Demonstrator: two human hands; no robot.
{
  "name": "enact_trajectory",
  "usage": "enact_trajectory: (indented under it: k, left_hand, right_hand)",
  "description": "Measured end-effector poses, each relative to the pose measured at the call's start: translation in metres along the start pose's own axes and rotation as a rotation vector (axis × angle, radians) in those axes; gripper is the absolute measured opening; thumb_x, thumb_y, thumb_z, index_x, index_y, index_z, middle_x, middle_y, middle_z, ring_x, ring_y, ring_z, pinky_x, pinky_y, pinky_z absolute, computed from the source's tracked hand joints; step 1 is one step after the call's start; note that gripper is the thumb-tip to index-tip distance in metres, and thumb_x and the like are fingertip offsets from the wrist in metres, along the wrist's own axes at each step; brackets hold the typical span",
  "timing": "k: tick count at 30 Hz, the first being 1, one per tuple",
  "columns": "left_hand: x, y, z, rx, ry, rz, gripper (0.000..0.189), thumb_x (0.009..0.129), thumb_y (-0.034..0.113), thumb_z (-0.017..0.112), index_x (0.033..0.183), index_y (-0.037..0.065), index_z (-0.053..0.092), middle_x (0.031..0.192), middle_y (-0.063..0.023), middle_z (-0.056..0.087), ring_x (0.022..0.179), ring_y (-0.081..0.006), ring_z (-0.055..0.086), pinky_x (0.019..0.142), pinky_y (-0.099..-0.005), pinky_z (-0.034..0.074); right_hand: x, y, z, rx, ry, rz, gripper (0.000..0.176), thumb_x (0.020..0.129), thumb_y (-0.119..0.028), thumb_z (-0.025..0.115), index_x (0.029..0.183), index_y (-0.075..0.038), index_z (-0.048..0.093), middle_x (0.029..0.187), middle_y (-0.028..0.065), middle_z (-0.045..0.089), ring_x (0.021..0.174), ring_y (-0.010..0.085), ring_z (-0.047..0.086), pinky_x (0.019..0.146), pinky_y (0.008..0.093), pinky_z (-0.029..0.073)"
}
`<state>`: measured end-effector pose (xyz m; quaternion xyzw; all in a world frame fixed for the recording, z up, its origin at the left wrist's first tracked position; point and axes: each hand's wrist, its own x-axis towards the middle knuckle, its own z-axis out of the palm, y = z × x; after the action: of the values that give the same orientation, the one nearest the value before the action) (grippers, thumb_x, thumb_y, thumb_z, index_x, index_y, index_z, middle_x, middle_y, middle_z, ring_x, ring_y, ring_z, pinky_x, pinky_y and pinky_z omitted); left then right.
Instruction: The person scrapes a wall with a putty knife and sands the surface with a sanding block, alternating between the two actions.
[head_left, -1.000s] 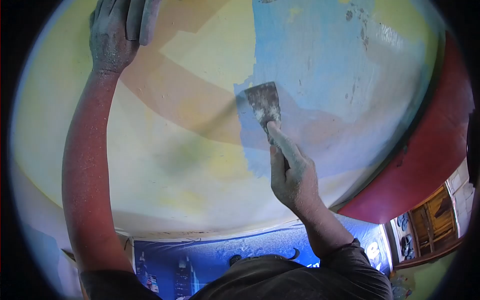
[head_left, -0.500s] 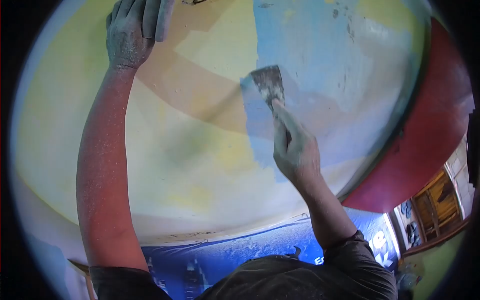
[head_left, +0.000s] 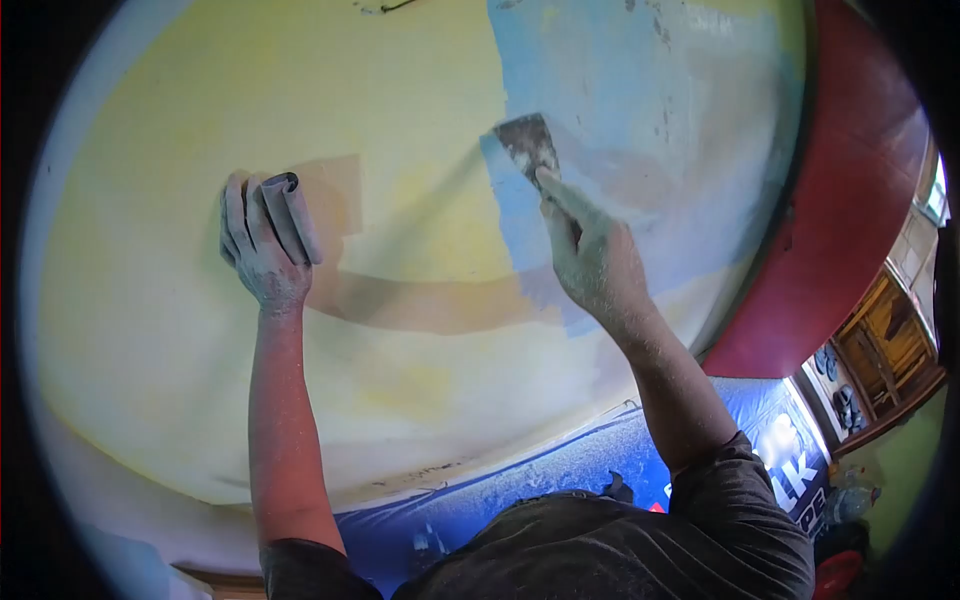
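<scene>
My left hand [head_left: 268, 250], coated in pale dust, is closed around a rolled, folded grey sheet of sandpaper [head_left: 290, 215] and presses against the yellow part of the wall [head_left: 400, 130]. In my right hand [head_left: 598, 262] is a putty knife [head_left: 530, 143], its handle mostly hidden in my fist. The blade, smeared with whitish residue, points up and left over the border between the yellow and the light blue paint [head_left: 600, 90]. Dust also covers my right hand and forearm.
A dark red panel [head_left: 830, 200] borders the wall on the right. Below hangs a blue printed banner [head_left: 600, 455]. At the lower right are a wooden cabinet [head_left: 885, 325], sandals [head_left: 848, 408] and a clear plastic bottle [head_left: 850, 500].
My left hand has come down the wall with the sandpaper, from the top edge to mid-height. The putty knife has stayed nearly in place, and the view has shifted slightly.
</scene>
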<state>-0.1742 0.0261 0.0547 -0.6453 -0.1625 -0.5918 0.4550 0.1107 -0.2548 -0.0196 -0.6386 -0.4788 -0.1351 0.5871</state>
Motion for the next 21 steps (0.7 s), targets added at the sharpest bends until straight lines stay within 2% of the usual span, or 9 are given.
enact_trajectory:
  k: [2, 5, 8, 11, 14, 17, 19, 20, 21]
  left_hand:
    - [0.002, 0.005, 0.001, -0.008, 0.027, -0.012, 0.049, 0.114, 0.027, 0.067, 0.155, 0.001, 0.063, 0.164, -0.024, 0.06, 0.15, -0.0437, 0.059, 0.124, -0.0544, 0.046]
    - [-0.008, 0.0, 0.011, -0.012, 0.03, -0.046, 0.059, 0.112, 0.028, 0.068, 0.165, 0.005, 0.056, 0.172, -0.0188, 0.054, 0.157, -0.042, 0.054, 0.127, -0.0543, 0.041]
    - [-0.006, 0.002, 0.004, -0.028, -0.003, -0.052, 0.06, 0.111, 0.026, 0.068, 0.165, 0.005, 0.055, 0.173, -0.0181, 0.053, 0.157, -0.0413, 0.054, 0.127, -0.0547, 0.042]
    - [-0.007, 0.003, 0.009, -0.02, 0.011, -0.057, 0.058, 0.11, 0.022, 0.068, 0.164, 0.004, 0.057, 0.173, -0.0176, 0.054, 0.157, -0.0406, 0.054, 0.126, -0.0553, 0.042]
    - [-0.005, 0.002, 0.004, -0.013, -0.013, -0.044, 0.049, 0.111, 0.021, 0.07, 0.154, -0.001, 0.064, 0.164, -0.0233, 0.061, 0.148, -0.043, 0.062, 0.122, -0.0555, 0.047]
    - [-0.044, 0.023, -0.007, 0.184, 0.047, 0.161, 0.053, 0.109, 0.02, 0.07, 0.155, -0.005, 0.061, 0.164, -0.0235, 0.061, 0.147, -0.0459, 0.062, 0.124, -0.0566, 0.046]
    - [-0.106, 0.053, -0.017, -0.188, -0.08, 0.003, 0.055, 0.111, 0.025, 0.068, 0.155, -0.007, 0.06, 0.163, -0.0257, 0.062, 0.148, -0.0483, 0.06, 0.125, -0.0585, 0.044]
    - [-0.138, 0.073, -0.027, -0.308, -0.128, -0.059, 0.056, 0.112, 0.028, 0.067, 0.156, -0.007, 0.06, 0.162, -0.0275, 0.062, 0.149, -0.0489, 0.06, 0.125, -0.0594, 0.042]
    - [-0.156, 0.099, -0.033, -0.304, -0.158, -0.074, 0.057, 0.113, 0.032, 0.066, 0.156, -0.005, 0.06, 0.16, -0.0308, 0.062, 0.151, -0.0483, 0.058, 0.126, -0.0602, 0.039]
  right_hand:
    - [-0.009, 0.008, 0.006, -0.041, 0.007, -0.004, 0.038, 0.115, -0.017, 0.064, 0.151, -0.011, 0.073, 0.119, 0.0282, 0.08, 0.108, 0.0477, 0.079, 0.093, 0.054, 0.062]
    - [-0.014, 0.012, 0.015, -0.036, 0.003, 0.004, 0.038, 0.116, -0.017, 0.063, 0.152, -0.011, 0.073, 0.124, 0.0272, 0.081, 0.111, 0.0475, 0.079, 0.094, 0.055, 0.062]
    - [-0.005, 0.006, 0.017, 0.009, 0.017, -0.032, 0.038, 0.117, -0.017, 0.062, 0.153, -0.011, 0.072, 0.127, 0.0263, 0.081, 0.113, 0.0471, 0.079, 0.096, 0.055, 0.062]
    - [-0.008, 0.017, 0.015, -0.008, 0.005, -0.051, 0.039, 0.116, -0.016, 0.063, 0.153, -0.011, 0.071, 0.127, 0.026, 0.081, 0.114, 0.0469, 0.079, 0.096, 0.0538, 0.063]
    - [-0.016, 0.021, 0.017, -0.012, -0.024, -0.033, 0.039, 0.116, -0.015, 0.062, 0.153, -0.011, 0.071, 0.125, 0.0261, 0.081, 0.113, 0.0471, 0.079, 0.096, 0.0531, 0.063]
    - [-0.009, 0.013, 0.012, 0.003, -0.034, -0.015, 0.04, 0.115, -0.013, 0.061, 0.154, -0.01, 0.071, 0.121, 0.0274, 0.081, 0.111, 0.048, 0.079, 0.095, 0.0542, 0.062]
    - [0.003, 0.006, 0.01, 0.047, -0.035, -0.015, 0.041, 0.115, -0.013, 0.061, 0.155, -0.01, 0.07, 0.119, 0.0286, 0.081, 0.11, 0.0488, 0.079, 0.094, 0.0554, 0.062]
    - [-0.004, 0.006, 0.011, 0.016, -0.036, -0.029, 0.041, 0.115, -0.013, 0.061, 0.155, -0.009, 0.07, 0.118, 0.029, 0.08, 0.109, 0.049, 0.079, 0.093, 0.0556, 0.062]
    - [-0.006, 0.009, 0.013, -0.017, -0.033, -0.041, 0.041, 0.114, -0.013, 0.062, 0.155, -0.009, 0.07, 0.117, 0.0294, 0.08, 0.107, 0.0492, 0.079, 0.092, 0.0558, 0.062]
